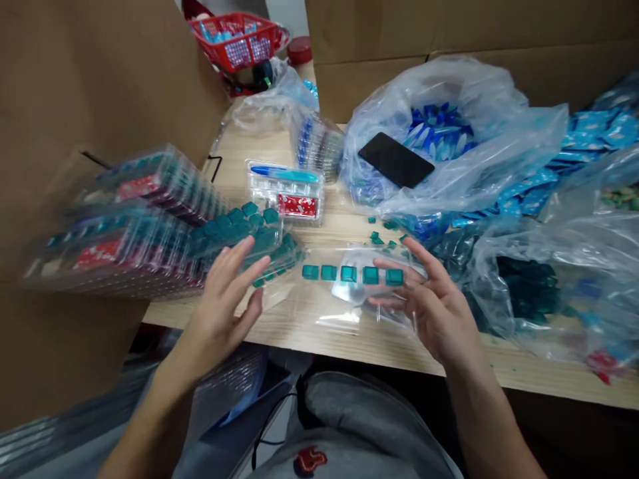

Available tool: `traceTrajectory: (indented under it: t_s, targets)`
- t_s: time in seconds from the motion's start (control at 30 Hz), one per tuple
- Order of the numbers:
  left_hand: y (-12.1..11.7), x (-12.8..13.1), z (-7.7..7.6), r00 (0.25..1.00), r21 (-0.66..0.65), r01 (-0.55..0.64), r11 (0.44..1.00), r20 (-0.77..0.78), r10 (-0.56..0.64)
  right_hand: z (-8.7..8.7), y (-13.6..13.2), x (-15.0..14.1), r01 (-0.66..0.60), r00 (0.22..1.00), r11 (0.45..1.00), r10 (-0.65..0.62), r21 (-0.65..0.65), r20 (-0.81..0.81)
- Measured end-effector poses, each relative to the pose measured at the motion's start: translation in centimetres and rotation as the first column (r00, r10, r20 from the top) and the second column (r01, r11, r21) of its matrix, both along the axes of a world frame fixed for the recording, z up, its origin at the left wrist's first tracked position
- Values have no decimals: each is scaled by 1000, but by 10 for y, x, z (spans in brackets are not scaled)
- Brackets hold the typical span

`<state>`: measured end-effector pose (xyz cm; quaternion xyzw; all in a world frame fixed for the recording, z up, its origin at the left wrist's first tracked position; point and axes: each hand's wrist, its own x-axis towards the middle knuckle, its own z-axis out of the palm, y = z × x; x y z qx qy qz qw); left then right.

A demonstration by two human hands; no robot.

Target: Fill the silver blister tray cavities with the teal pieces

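Observation:
A clear plastic tray (344, 293) lies on the wooden table (349, 342) with a row of several teal square tiles (349, 273) set in it. My right hand (429, 303) holds the tray's right end, fingers bent over its edge beside the last tile. My left hand (227, 299) hovers at the tray's left end with fingers stretched out and apart, holding nothing. Just behind the left hand sits a heap of loose teal tiles (249, 229) in clear packaging.
Stacks of filled clear packs (130, 226) stand at the left, one filled pack (287, 189) behind the tray. Clear bags of blue pieces (449, 133) with a black phone (396, 159) on top lie at the right. A red basket (234, 40) and cardboard boxes stand behind.

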<state>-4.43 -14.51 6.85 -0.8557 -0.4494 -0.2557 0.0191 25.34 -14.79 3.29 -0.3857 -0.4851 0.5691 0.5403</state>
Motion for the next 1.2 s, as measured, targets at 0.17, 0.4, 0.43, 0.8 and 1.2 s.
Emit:
traceTrajectory:
  t_s: [0.17, 0.4, 0.43, 0.8, 1.2]
  targets:
    - [-3, -31, 4, 926, 125, -366, 922, 150, 347, -1, 8, 3, 104, 994, 994, -105, 24, 13]
    - [-28, -42, -31, 852, 215, -501, 838, 292, 434, -36, -48, -63, -49, 985, 998, 56, -46, 164]
    - [-30, -41, -36, 846, 228, -510, 829, 307, 436, -46, -57, -79, -62, 983, 997, 69, -47, 173]
    - [9, -27, -35, 928, 139, -369, 919, 107, 357, -116, -45, -147, 90, 833, 985, -157, 150, 530]
    - [36, -25, -49, 952, 75, -300, 951, 89, 293, -113, -11, -161, -61, 631, 963, -167, 264, 757]
